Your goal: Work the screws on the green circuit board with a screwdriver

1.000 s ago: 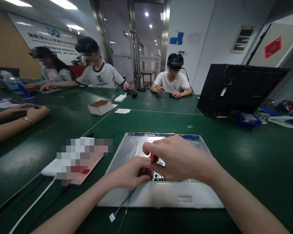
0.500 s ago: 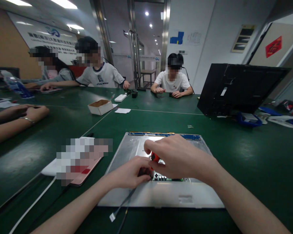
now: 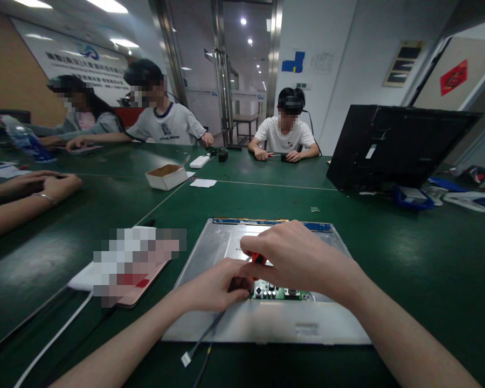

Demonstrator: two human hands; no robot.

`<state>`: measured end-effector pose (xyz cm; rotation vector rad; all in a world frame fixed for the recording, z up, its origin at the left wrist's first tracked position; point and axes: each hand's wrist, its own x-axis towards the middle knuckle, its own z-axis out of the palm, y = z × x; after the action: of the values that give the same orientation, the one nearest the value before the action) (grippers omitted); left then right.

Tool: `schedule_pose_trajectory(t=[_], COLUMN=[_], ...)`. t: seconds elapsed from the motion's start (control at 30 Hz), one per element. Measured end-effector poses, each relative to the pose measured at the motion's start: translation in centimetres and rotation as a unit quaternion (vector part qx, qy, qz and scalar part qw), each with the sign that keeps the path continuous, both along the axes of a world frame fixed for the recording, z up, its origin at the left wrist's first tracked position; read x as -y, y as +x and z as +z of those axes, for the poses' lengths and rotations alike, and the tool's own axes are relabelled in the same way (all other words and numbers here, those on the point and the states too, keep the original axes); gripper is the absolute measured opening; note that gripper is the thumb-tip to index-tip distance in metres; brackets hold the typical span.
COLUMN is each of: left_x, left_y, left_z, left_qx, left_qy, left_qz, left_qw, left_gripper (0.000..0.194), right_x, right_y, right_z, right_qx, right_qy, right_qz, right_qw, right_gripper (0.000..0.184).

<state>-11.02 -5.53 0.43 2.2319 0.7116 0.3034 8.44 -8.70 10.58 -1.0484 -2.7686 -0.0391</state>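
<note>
A flat metal display panel (image 3: 267,326) lies on the green table before me, with a blue circuit strip (image 3: 315,227) along its far edge. My right hand (image 3: 295,258) is closed around the red-and-black handle of a screwdriver (image 3: 259,258) above the panel's middle; the tip is hidden. My left hand (image 3: 226,283) rests on the panel, its fingers curled together by the left end of a green circuit board (image 3: 283,293). What those fingers hold is out of sight. Below it, a thin cable with a white connector (image 3: 186,359) hangs past the panel's near edge.
Left of the panel lie a pink phone (image 3: 133,299) and a white cable (image 3: 56,339). Beyond are an open cardboard box (image 3: 167,180) and a white paper (image 3: 203,183). A black monitor (image 3: 396,148) stands at right, near a blue tray (image 3: 412,199). Several people sit around the table.
My right hand has turned and shifted slightly with the screwdriver, uncovering more of the green board. My left hand stays in nearly the same place. The person opposite has moved a hand slightly.
</note>
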Motion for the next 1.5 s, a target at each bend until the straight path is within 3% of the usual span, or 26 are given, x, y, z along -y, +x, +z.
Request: schedule_pose_trajectory(t=[0.33, 0.47, 0.7, 0.87, 1.03, 1.13, 1.4, 1.5], left_x=[0.00, -0.06, 0.02, 0.20, 0.03, -0.04, 0.24, 0.14], left_y=[0.15, -0.01, -0.06, 0.08, 0.01, 0.00, 0.09, 0.08], left_z=[0.33, 0.11, -0.33, 0.00, 0.22, 0.27, 0.63, 0.54], left_qx=[0.009, 0.002, 0.003, 0.000, 0.000, -0.001, -0.009, -0.014], left_qy=[0.009, 0.021, 0.010, 0.007, 0.022, 0.018, -0.016, -0.002], left_qz=[-0.007, -0.003, 0.002, 0.004, -0.001, -0.005, 0.004, -0.001], left_qw=[1.000, 1.000, 1.000, 1.000, 1.000, 1.000, 1.000, 1.000], left_gripper=[0.005, 0.008, 0.011, 0.007, 0.010, 0.009, 0.012, 0.004], right_x=[0.38, 0.39, 0.05, 0.26, 0.49, 0.48, 0.10, 0.09], right_y=[0.10, 0.19, 0.15, 0.03, 0.17, 0.27, 0.13, 0.01], right_z=[0.16, 0.21, 0.03, 0.21, 0.47, 0.51, 0.09, -0.07], right_qx=[-0.017, -0.027, -0.001, 0.002, -0.001, -0.006, 0.013, 0.015], right_qy=[-0.024, -0.006, 0.005, -0.015, -0.034, -0.024, 0.010, 0.018], right_qz=[0.024, 0.042, 0.006, 0.009, 0.023, 0.028, -0.029, -0.033], right_qw=[0.999, 0.999, 1.000, 1.000, 0.999, 0.999, 0.999, 0.999], right_gripper=[0.015, 0.005, 0.017, 0.006, 0.015, 0.010, 0.024, 0.018])
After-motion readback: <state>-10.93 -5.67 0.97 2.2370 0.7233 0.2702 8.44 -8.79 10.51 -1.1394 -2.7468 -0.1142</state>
